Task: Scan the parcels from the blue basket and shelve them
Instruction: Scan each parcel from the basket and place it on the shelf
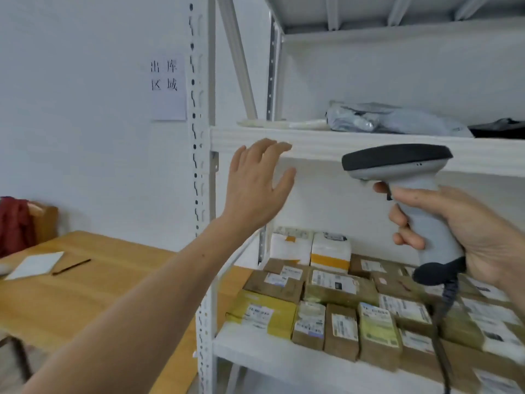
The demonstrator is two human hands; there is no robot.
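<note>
**Fig. Head view: gap between parcels at the rack.**

L hand (255, 180), centre of frame: raised, palm fwd, fingers straight and spread, holding nothing. Its fingertips overlap the front lip of the upper shelf (369, 146); whether they touch it can't be told.

R hand (466, 231), right of frame: wrapped round the grip of the scanner (420, 211), index finger by the trigger, scanner head pointing left, cable hanging to the bottom edge.

Parcels (341, 288), lower right: boxes w/ labels up, packed side by side on the lower shelf (270, 354). Grey bags (392, 118) lie on the upper shelf, upper right. The basket is out of frame.

Also shown: desk (85, 302), lower left, w/ a paper (35, 264) and a pen (71, 267) just beside it; a sign (167, 86) on the wall, upper left.

Step in hand (judged): no parcel in either hand, so this reads as the pause between one parcel and the next, not a scan.

Next move (judged): turn to the basket, take one parcel w/ the free L hand, label up, and aim the scanner at its barcode. Then set it in a free spot. The lower shelf is crowded and bare only along its front-left strip; the upper shelf has room at its left end.
</note>
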